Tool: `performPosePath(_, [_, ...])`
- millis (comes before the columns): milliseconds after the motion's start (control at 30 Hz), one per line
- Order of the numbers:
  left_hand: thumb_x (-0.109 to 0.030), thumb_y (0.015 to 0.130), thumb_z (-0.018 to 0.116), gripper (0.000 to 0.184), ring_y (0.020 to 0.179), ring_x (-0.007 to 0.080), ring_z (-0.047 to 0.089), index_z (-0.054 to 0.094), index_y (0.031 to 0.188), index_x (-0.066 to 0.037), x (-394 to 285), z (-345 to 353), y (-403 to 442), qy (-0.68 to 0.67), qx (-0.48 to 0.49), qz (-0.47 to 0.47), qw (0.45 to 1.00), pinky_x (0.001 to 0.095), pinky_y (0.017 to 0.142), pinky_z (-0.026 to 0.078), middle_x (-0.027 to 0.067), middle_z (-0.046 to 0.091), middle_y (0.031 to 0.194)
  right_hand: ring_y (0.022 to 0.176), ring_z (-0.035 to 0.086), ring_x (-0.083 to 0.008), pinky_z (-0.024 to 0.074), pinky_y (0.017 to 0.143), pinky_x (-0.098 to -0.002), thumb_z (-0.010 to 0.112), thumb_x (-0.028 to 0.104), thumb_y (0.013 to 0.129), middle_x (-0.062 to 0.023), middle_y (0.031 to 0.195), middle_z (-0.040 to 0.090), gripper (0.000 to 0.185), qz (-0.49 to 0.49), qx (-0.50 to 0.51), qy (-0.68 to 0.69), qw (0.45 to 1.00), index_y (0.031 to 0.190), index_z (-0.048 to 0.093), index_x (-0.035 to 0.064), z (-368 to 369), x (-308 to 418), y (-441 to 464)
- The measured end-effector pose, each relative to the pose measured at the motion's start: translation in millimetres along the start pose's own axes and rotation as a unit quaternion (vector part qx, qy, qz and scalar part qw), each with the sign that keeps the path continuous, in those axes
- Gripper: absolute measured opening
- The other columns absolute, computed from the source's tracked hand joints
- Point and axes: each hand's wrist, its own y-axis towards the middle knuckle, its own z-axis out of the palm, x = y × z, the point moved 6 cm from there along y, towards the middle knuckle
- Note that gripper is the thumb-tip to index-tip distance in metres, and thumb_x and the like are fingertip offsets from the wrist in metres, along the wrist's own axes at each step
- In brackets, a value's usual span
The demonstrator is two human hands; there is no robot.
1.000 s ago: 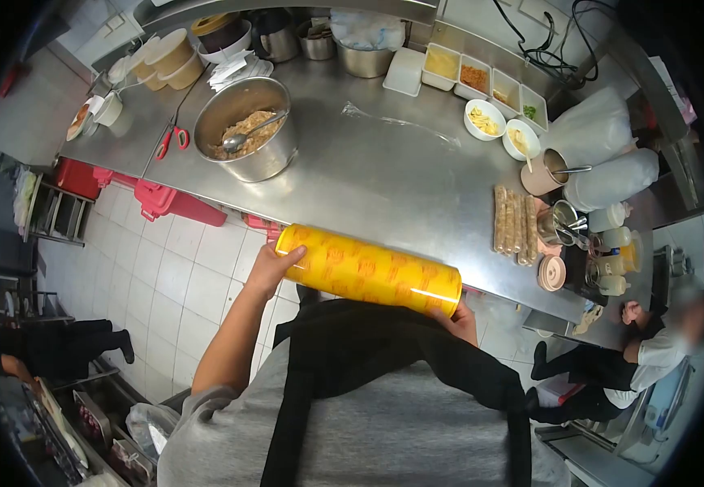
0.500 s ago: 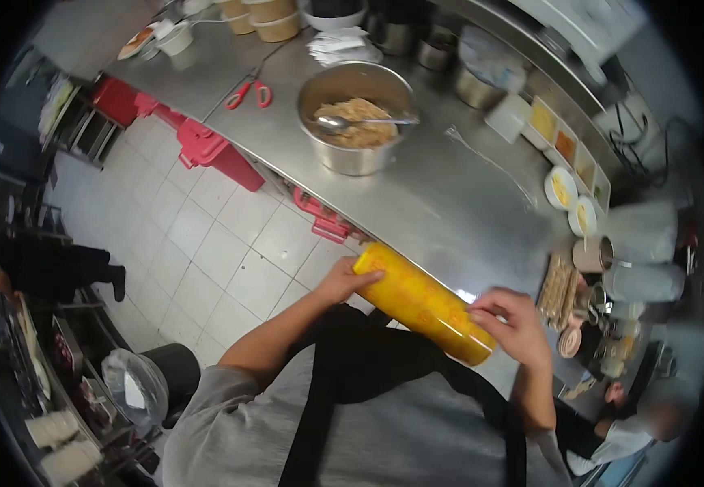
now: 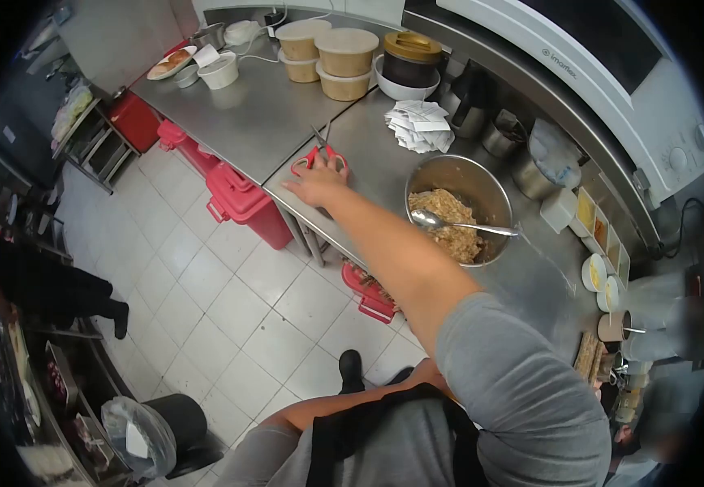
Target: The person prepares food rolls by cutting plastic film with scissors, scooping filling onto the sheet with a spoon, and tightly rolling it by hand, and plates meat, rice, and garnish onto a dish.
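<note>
My right hand (image 3: 320, 180) is stretched far across the counter, its fingers spread over the red handles of a pair of scissors (image 3: 333, 156). The scissors lie flat, blades pointing away from me. Low in the view, my left hand (image 3: 428, 377) is close to my body, its fingers hidden behind my right arm. The yellow roll from before is almost wholly out of sight there. Beside my right forearm stands a steel pot (image 3: 494, 191) holding a shredded light-brown food (image 3: 447, 237). A metal spoon (image 3: 473, 226) rests across it.
The steel counter (image 3: 254, 122) carries stacked lidded tubs (image 3: 346, 53), a pile of paper slips (image 3: 419, 127) and a black container with a gold lid (image 3: 411, 49). Red bins (image 3: 242, 203) stand below its edge. Another person (image 3: 43, 276) is at the left; a blurred person is lower right.
My right hand has left the yellow roll and reached forward and left to the scissors. The roll has gone behind my arm. The view has shifted, showing more of the counter's far side.
</note>
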Motion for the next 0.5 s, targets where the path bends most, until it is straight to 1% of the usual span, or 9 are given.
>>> performPosePath(33, [-0.033,0.079,0.069,0.051,0.108,0.0272,0.060,0.057,0.121,-0.005,-5.4,-2.9,-1.0,0.030,0.022,-0.009,0.999,0.0381,0.088,0.046,0.0169,0.062,0.114,0.124,0.040,-0.0332,0.0299,0.099,-0.0572,0.059,0.040,0.086,-0.0139,0.134,0.047,0.036,0.012,0.022,-0.026,0.999,0.109,0.065,0.0123,7.6,-9.6,-1.8])
performPosePath(133, [-0.029,0.078,0.069,0.051,0.113,0.0285,0.056,0.056,0.120,-0.004,-71.2,-4.2,-6.0,0.117,0.099,-0.032,0.988,0.0400,0.092,0.045,0.0176,0.060,0.118,0.116,0.045,-0.0340,0.0331,0.098,-0.0533,0.060,0.031,0.085,-0.0162,0.128,0.047,0.036,-0.054,0.023,0.016,0.998,0.114,0.060,0.0076,16.7,-30.4,-27.7])
performPosePath(200, [-0.026,0.081,0.068,0.046,0.113,0.0285,0.056,0.057,0.119,-0.003,-63.5,3.2,-7.2,0.112,0.124,-0.047,0.985,0.0396,0.092,0.045,0.0159,0.060,0.118,0.111,0.047,-0.0338,0.0369,0.094,-0.0500,0.065,0.026,0.080,-0.0148,0.120,0.050,0.034,-0.053,-0.029,0.069,0.996,0.108,0.060,0.0072,15.9,-44.2,-55.6])
performPosePath(233, [-0.024,0.082,0.067,0.043,0.112,0.0286,0.056,0.057,0.118,-0.002,-59.2,7.0,-7.3,0.109,0.137,-0.054,0.983,0.0395,0.093,0.045,0.0150,0.060,0.118,0.109,0.048,-0.0338,0.0388,0.092,-0.0484,0.068,0.024,0.077,-0.0140,0.116,0.052,0.033,-0.048,-0.057,0.093,0.993,0.105,0.061,0.0070,9.0,-47.0,-71.4])
performPosePath(300, [-0.023,0.084,0.066,0.042,0.111,0.0284,0.056,0.057,0.118,-0.002,-47.8,4.9,-9.6,0.142,0.155,-0.061,0.976,0.0391,0.092,0.045,0.0148,0.060,0.118,0.104,0.050,-0.0328,0.0423,0.089,-0.0433,0.068,0.021,0.075,-0.0148,0.110,0.055,0.032,0.043,-0.098,0.107,0.989,0.103,0.061,0.0055,-5.5,-53.6,-92.4])
performPosePath(367, [-0.022,0.085,0.065,0.040,0.110,0.0283,0.056,0.057,0.119,-0.002,-38.0,1.4,-10.7,0.178,0.181,-0.066,0.965,0.0387,0.092,0.045,0.0145,0.060,0.118,0.105,0.050,-0.0328,0.0437,0.089,-0.0413,0.068,0.020,0.075,-0.0154,0.109,0.055,0.034,0.123,-0.022,0.038,0.992,0.103,0.061,0.0030,-29.7,-56.4,-110.7])
performPosePath(433, [-0.022,0.087,0.064,0.038,0.110,0.0279,0.056,0.056,0.119,-0.003,-31.6,-0.6,-11.5,0.223,0.210,-0.046,0.951,0.0385,0.092,0.045,0.0146,0.060,0.117,0.107,0.050,-0.0324,0.0441,0.090,-0.0403,0.067,0.019,0.075,-0.0165,0.109,0.055,0.036,0.152,0.031,0.049,0.987,0.106,0.060,0.0004,-22.5,-71.8,-128.7])
performPosePath(500, [-0.022,0.090,0.061,0.035,0.109,0.0269,0.055,0.056,0.120,-0.003,-28.2,-2.7,-16.2,0.283,0.238,0.011,0.929,0.0384,0.091,0.045,0.0152,0.060,0.117,0.106,0.052,-0.0268,0.0445,0.088,-0.0380,0.066,0.013,0.075,-0.0129,0.105,0.060,0.028,0.122,0.083,-0.035,0.988,0.100,0.065,0.0013,-36.3,-61.0,-142.3])
